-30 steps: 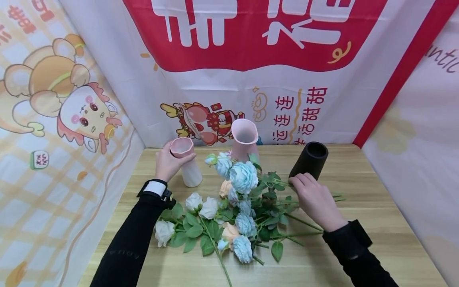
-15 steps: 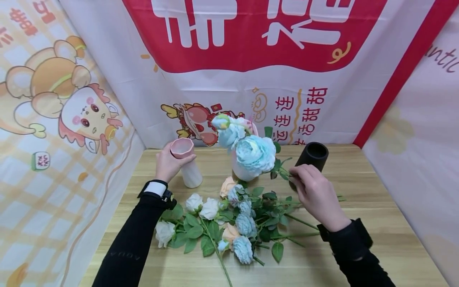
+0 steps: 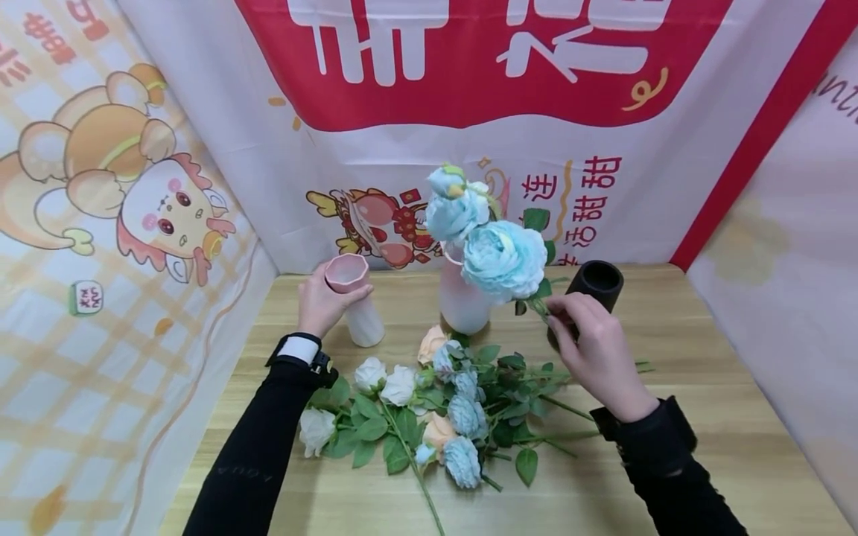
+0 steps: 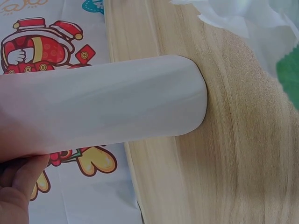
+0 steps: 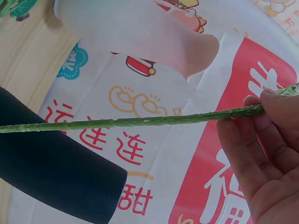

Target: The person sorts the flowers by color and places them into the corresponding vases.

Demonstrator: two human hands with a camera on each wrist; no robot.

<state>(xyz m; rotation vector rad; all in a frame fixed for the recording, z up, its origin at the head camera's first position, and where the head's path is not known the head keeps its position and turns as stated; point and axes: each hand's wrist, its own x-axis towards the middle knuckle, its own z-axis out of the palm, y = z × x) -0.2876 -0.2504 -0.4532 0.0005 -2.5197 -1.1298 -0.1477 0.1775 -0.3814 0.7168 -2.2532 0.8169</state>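
My left hand [image 3: 326, 300] grips the upper part of a pink-and-white vase [image 3: 365, 325], which stands on the table at the left. Between thumb and fingers, my right hand [image 3: 595, 344] pinches the green stem [image 5: 140, 121] of an artificial blue flower [image 3: 504, 258]. Its blooms and bud are raised above the table and partly cover a second pink-and-white vase [image 3: 464, 305]. A black vase [image 3: 599, 281] stands just behind my right hand, partly hidden by it. In the right wrist view the stem crosses in front of the black vase [image 5: 56, 163].
A pile of artificial flowers lies on the wooden table [image 3: 322, 499], with white roses [image 3: 400, 385], peach blooms [image 3: 439, 430], blue blooms [image 3: 467, 417] and green leaves. Stems point right, below my right hand. Printed cloth [image 3: 462, 67] hangs behind the table.
My right hand has lifted the blue flower up off the pile, so its blooms now stand before the middle vase. My left hand stays on its vase.
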